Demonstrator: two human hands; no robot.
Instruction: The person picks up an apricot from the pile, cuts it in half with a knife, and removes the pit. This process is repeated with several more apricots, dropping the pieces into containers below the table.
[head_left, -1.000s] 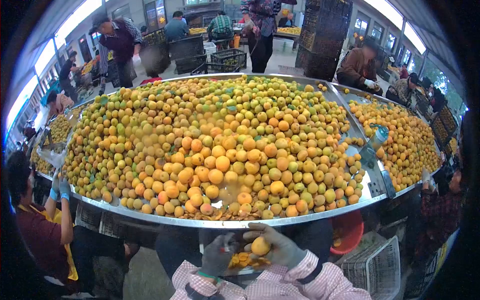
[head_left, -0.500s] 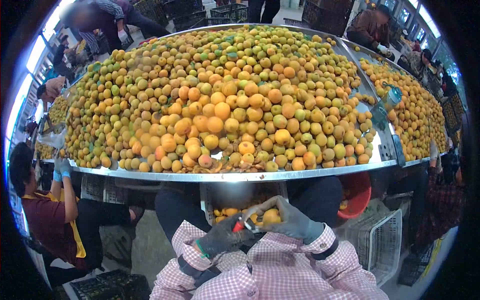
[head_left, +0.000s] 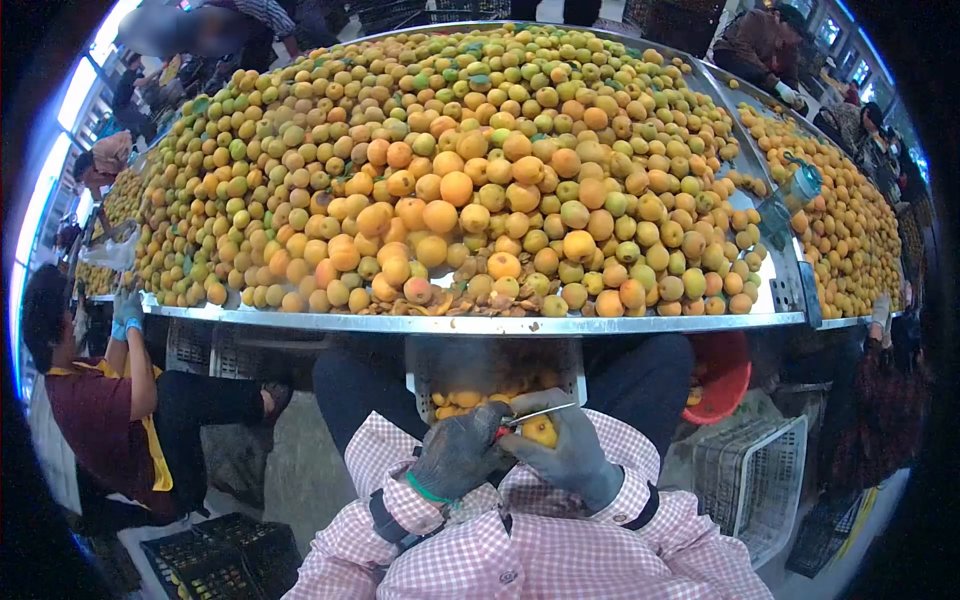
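Knife (head_left: 546, 411) and yellow fruit (head_left: 540, 431), held at lower centre of the frame.
Gloved left hand (head_left: 457, 455) is closed around the knife's red handle; gloved right hand (head_left: 577, 458) grasps the fruit. The fruit looks light and fairly firm, but likely bruises easily and turns slippery when wet; its rounded sides seem best to hold, fingertips clear of the blade.

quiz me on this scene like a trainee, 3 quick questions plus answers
1. Which hand holds the knife: left or right?
2. What colour is the basin below the table's front edge? a) blue b) red c) green
3. True or false: the crate between the knees has yellow-orange fruit in it.

Key: 1. the left hand; 2. b; 3. true
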